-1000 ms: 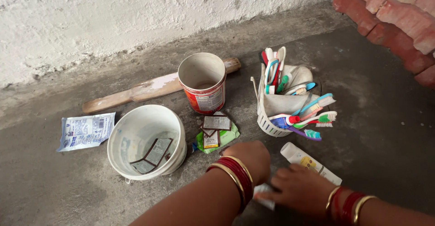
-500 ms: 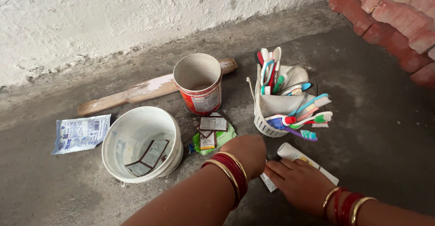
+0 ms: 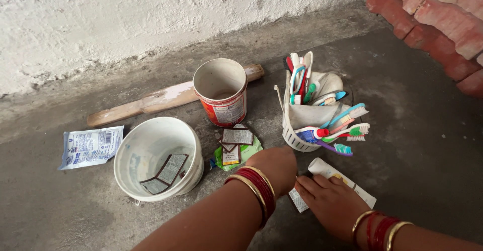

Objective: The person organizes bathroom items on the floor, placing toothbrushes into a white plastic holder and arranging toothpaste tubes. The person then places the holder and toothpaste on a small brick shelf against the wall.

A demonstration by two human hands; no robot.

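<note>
Kneeling-height view down onto a grey concrete floor (image 3: pixel 412 130) beside a whitewashed wall (image 3: pixel 126 14); red bricks (image 3: pixel 443 14) at upper right.

Left hand (image 3: pixel 274 166): back of hand up, fingers curled under and hidden, pressed low to the floor just right of a green sachet (image 3: pixel 249 153). Degree of closure and contents: cannot tell. Red and gold bangles (image 3: pixel 256 190) on that wrist.

Right hand (image 3: pixel 329 200): palm down, fingers spread fairly flat, lying over the lower part of a white tube (image 3: pixel 322 169) that rests on the floor. Fingertips touching a small white sachet (image 3: pixel 298 200) lying flat between the two hands. No closed grip seen; resting on top rather than clasped around. Matching bangles on that wrist.

Surroundings, noted in order:
- White slotted basket (image 3: pixel 294 140) just beyond the hands, tipped on its side, toothbrushes (image 3: pixel 347 127) of several colours sticking out right; more brushes (image 3: pixel 299 77) standing at its far end.
- Red-labelled tin (image 3: pixel 221 92), upright, open top, left of basket.
- Wooden bat (image 3: pixel 161 100) lying flat behind tin, near the wall.
- White bucket (image 3: pixel 136 175), upright, with small brown-edged sachets (image 3: pixel 168 170) inside.
- More brown-edged sachets (image 3: pixel 236 137) on the floor between tin and green sachet.
- Blue-and-white pouch (image 3: pixel 90 147) flat on the floor, left of bucket, apart from it.
</note>
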